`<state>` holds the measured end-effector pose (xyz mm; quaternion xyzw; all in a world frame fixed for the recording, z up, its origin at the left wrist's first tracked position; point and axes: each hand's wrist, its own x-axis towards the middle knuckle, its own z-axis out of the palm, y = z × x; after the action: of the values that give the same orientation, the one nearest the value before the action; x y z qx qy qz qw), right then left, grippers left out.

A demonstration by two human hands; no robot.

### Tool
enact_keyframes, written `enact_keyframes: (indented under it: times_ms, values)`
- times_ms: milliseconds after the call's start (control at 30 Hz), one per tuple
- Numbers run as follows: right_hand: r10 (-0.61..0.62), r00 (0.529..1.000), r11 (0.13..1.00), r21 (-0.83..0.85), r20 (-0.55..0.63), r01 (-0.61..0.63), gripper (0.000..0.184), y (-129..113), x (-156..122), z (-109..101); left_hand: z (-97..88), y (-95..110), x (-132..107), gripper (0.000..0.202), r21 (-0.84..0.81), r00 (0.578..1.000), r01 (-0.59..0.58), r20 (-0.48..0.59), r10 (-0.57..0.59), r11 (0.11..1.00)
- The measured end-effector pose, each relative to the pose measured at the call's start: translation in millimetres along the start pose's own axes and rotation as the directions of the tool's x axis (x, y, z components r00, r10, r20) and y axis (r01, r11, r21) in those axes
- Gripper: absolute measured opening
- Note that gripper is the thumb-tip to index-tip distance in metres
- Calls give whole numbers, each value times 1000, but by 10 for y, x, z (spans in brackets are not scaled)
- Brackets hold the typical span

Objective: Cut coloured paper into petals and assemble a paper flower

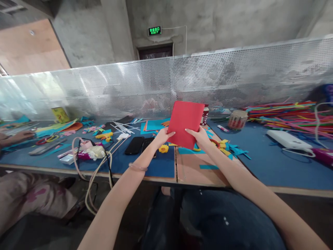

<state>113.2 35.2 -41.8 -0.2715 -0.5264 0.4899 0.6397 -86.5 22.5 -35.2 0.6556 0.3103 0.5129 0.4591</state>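
I hold a red foam sheet (pixel 185 122) upright above the table with both hands. My left hand (pixel 162 136) pinches its lower left edge, thumb on the front. My right hand (pixel 199 136) grips the lower right edge the same way. Under the sheet lie a yellow foam flower (pixel 163 149), teal scraps (pixel 187 151) and yellow cut-outs (pixel 223 146) on the blue and brown table top (pixel 192 170).
Two black phones (pixel 134 145) lie left of my hands. A glue gun with cables (pixel 96 152) sits further left, near another person's hand (pixel 18 137). Coloured sticks (pixel 288 113), a white power bank (pixel 288 139) and a jar (pixel 237 119) are at right. A perforated metal screen (pixel 234 80) backs the table.
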Motion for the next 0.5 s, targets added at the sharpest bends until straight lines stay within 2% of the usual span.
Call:
enact_keyframes:
  times_ms: [167,500]
  values:
    - [-57,998,998,-36,-5,57,50,-8,-5,0,13,26,-9,53,15,1000,-2,20,2,1000]
    - [-63,998,997,-38,-15,63,50,-30,-13,5,19,50,-25,51,42,1000,3,22,-4,999]
